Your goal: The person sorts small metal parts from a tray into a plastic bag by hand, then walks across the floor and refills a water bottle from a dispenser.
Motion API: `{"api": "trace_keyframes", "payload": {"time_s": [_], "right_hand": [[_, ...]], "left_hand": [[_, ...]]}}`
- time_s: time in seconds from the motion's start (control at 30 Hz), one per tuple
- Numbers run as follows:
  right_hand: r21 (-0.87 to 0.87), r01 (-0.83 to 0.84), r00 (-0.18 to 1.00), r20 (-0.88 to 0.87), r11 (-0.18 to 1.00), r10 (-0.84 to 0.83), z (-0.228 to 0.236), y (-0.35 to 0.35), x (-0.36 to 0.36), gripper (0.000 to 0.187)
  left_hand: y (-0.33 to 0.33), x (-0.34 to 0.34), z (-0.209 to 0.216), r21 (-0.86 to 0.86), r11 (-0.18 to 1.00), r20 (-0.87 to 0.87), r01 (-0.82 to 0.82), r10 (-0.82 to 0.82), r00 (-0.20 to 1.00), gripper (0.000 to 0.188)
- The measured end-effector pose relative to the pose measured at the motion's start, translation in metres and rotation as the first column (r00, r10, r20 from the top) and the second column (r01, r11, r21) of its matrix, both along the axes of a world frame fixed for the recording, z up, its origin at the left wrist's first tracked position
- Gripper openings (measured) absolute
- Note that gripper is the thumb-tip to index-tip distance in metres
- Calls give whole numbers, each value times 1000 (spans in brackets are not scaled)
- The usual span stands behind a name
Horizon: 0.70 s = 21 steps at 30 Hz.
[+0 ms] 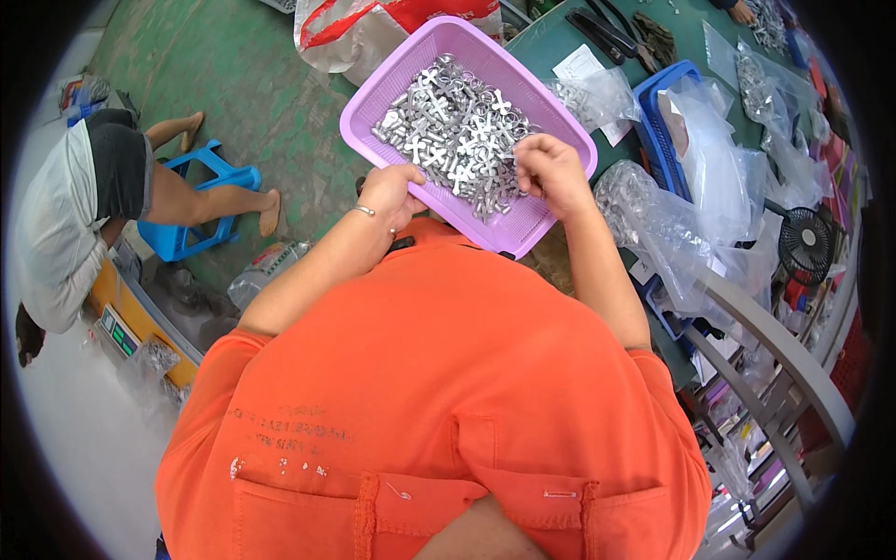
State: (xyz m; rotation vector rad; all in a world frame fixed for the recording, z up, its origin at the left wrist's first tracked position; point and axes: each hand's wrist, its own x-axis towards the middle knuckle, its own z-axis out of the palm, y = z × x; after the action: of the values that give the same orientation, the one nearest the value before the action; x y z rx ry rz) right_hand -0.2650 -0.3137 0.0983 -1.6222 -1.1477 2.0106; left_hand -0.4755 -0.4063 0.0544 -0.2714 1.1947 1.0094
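A purple plastic basket point(553, 110) with perforated walls is in front of me, tilted across my view. Inside lies a heap of small silver metal parts point(448, 131), some cross-shaped, some ring-like, others short and cylindrical. My left hand point(390, 194) is closed on the basket's near left rim, thumb on top; a bracelet circles that wrist. Over the right part of the heap, my right hand point(551, 174) has its fingers curled and pinched together at the edge of the parts. Whatever small piece they hold is too hidden to name.
To the right, a green table carries a blue basket point(661, 140), clear plastic bags point(695, 224) and a small black fan point(805, 245). A red and white bag point(345, 42) is beyond the purple basket. At left, another person point(103, 187) has one foot on a blue stool point(177, 224).
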Motion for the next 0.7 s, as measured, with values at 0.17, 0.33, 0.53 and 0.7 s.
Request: {"api": "trace_keyframes", "payload": {"time_s": [0.17, 0.33, 0.53, 0.7], "right_hand": [[318, -724, 671, 531, 612, 518, -16, -21, -34, 29], [348, -798, 570, 701, 493, 428, -23, -33, -41, 22], [527, -647, 743, 600, 551, 299, -36, -33, -30, 14], [-56, -78, 989, -126, 995, 70, -36, -8, -13, 15]], "left_hand": [[0, 0, -1, -21, 1000, -12, 8, -9, 1000, 23], [-3, 2, -4, -45, 999, -5, -23, 23, 1000, 26], [-1, 5, 2, -12, 999, 36, -41, 41, 999, 30], [2, 4, 5, -76, 993, 79, -87, 93, 993, 31]]}}
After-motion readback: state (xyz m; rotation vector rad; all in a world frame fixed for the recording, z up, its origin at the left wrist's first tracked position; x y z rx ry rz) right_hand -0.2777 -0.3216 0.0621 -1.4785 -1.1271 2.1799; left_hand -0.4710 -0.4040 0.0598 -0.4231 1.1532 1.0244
